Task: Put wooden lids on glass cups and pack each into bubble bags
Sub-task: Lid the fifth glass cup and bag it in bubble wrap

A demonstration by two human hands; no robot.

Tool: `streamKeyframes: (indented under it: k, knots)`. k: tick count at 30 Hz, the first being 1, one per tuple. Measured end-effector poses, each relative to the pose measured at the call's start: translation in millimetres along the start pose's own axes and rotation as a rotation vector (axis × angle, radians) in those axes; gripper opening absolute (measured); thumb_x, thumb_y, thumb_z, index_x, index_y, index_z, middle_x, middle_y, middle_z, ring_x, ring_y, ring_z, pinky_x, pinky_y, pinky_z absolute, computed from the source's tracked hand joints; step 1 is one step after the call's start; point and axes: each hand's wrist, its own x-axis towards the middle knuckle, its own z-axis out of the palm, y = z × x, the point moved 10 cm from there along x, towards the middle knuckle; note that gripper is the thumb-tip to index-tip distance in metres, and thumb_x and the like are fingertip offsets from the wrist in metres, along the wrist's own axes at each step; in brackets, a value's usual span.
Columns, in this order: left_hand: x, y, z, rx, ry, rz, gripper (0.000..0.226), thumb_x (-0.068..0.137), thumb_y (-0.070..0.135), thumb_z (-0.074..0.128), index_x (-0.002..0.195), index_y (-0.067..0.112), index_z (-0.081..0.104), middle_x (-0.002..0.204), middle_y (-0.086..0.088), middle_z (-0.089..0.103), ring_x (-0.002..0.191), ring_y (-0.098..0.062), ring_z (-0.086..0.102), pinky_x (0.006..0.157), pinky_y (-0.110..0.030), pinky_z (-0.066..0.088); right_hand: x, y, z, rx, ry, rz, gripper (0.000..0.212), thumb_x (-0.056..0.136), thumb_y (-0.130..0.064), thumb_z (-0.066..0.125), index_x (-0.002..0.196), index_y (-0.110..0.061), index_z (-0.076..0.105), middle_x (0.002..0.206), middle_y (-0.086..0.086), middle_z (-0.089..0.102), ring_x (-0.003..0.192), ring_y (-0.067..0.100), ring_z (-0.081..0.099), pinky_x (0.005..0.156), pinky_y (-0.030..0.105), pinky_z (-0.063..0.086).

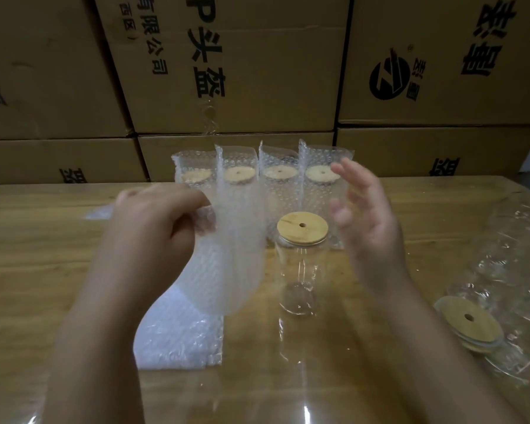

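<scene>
Forearms (98,347) low in frame. Cartons (227,71) behind read "有限公司" and "头盔", plus a round black logo. Left hand (159,215) up, pinching a limp bubble bag (230,255). Right hand (364,215) up, spread wide, holding nothing. Between them, a lidded cup (300,270) upright on the table (43,255).

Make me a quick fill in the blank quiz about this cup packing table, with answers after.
At the back stand ____ bagged cups. The unbagged cup wears a lid made of ____. The bubble bag in the air is pinched by the left hand, while the right hand holds ____. Spare lids lie to the person's ____.
Answers: four; wood; nothing; right.
</scene>
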Motion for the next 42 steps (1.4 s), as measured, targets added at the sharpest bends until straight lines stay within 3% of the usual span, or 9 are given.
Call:
streamKeyframes:
  k: [6, 11, 14, 18, 24, 29, 32, 38, 42]
  knots:
    - [-2, 9, -12, -0.109, 0.154, 0.030, 0.026, 0.068, -0.011, 0.041, 0.065, 0.005, 0.061, 0.059, 0.008, 0.052, 0.057, -0.011, 0.043, 0.059, -0.025, 0.032, -8, -22, 27, -0.112, -0.513, 0.074, 0.084, 0.068, -0.063, 0.064, 0.142, -0.044, 0.028, 0.126, -0.034, 0.052, 0.115, -0.004, 0.050, 0.092, 0.019, 0.045]
    - [-5, 8, -23, -0.202, 0.276, -0.012, 0.030, 0.074, -0.007, 0.042, 0.076, 0.019, 0.057, 0.068, 0.010, 0.055, 0.064, 0.009, 0.048, 0.058, -0.005, 0.033, -21, -29, 47, -0.073, -0.707, 0.138, 0.029, 0.071, -0.054, 0.070, 0.095, -0.037, 0.071, 0.086, -0.014, 0.067, 0.067, 0.002, 0.053, 0.062, 0.022, 0.044]
    - [-6, 6, -26, -0.114, 0.365, -0.035, 0.026, 0.082, -0.003, 0.047, 0.095, 0.013, 0.062, 0.085, 0.011, 0.055, 0.084, 0.009, 0.050, 0.080, -0.004, 0.036, -20, -31, 46, -0.021, -0.672, 0.170, 0.033, 0.072, -0.048, 0.063, 0.082, -0.019, 0.074, 0.071, -0.012, 0.059, 0.061, 0.000, 0.048, 0.058, 0.014, 0.039]
    - [-6, 4, -23, 0.034, 0.438, -0.057, 0.027, 0.087, 0.004, 0.058, 0.114, 0.003, 0.059, 0.107, -0.014, 0.053, 0.099, -0.026, 0.052, 0.089, -0.048, 0.047, -15, -25, 37, -0.013, -0.578, 0.233, 0.035, 0.070, -0.054, 0.062, 0.075, -0.020, 0.070, 0.059, -0.011, 0.053, 0.053, 0.001, 0.044, 0.051, 0.013, 0.037]
    - [1, 5, 1, -0.216, 0.242, -0.061, 0.015, 0.088, 0.017, 0.059, 0.102, 0.022, 0.056, 0.091, 0.012, 0.057, 0.081, 0.001, 0.056, 0.073, -0.008, 0.044, 1, -31, 9, -0.188, -0.231, 0.105, 0.026, 0.083, -0.036, 0.066, 0.070, -0.014, 0.059, 0.056, -0.015, 0.053, 0.051, 0.001, 0.045, 0.049, 0.012, 0.036]
    - [1, 15, 6, -0.300, 0.201, -0.024, 0.010, 0.088, 0.016, 0.059, 0.089, 0.026, 0.060, 0.081, 0.017, 0.062, 0.075, -0.001, 0.060, 0.064, -0.009, 0.046, 1, -68, -9, -0.390, 0.016, -0.194, 0.006, 0.090, -0.012, 0.063, 0.090, -0.015, 0.068, 0.075, -0.014, 0.050, 0.063, 0.002, 0.050, 0.056, 0.016, 0.039]
    - [0, 12, 1, -0.340, 0.254, -0.048, 0.012, 0.089, 0.015, 0.059, 0.093, 0.026, 0.059, 0.083, 0.017, 0.061, 0.076, 0.000, 0.060, 0.065, -0.009, 0.046, -4, -79, -16, -0.412, 0.099, -0.290, 0.016, 0.091, -0.008, 0.057, 0.097, -0.012, 0.071, 0.075, 0.000, 0.053, 0.058, 0.018, 0.059, 0.049, 0.037, 0.047]
    - [-13, 10, -34, -0.498, 0.562, -0.029, 0.012, 0.092, 0.022, 0.053, 0.102, 0.029, 0.051, 0.100, -0.012, 0.052, 0.084, -0.006, 0.050, 0.079, -0.021, 0.039, -6, -80, -4, -0.488, 0.014, -0.330, 0.020, 0.090, -0.003, 0.054, 0.095, -0.011, 0.072, 0.080, 0.003, 0.066, 0.062, 0.028, 0.061, 0.049, 0.042, 0.049]
    - [-8, 40, -39, -0.471, 0.378, 0.149, 0.041, 0.087, 0.045, 0.053, 0.123, 0.026, 0.046, 0.124, 0.001, 0.045, 0.110, -0.010, 0.048, 0.090, -0.024, 0.036, -9, -88, 8, -0.477, -0.054, -0.398, 0.022, 0.090, 0.001, 0.053, 0.100, -0.009, 0.071, 0.090, -0.009, 0.062, 0.073, 0.017, 0.065, 0.058, 0.032, 0.053]
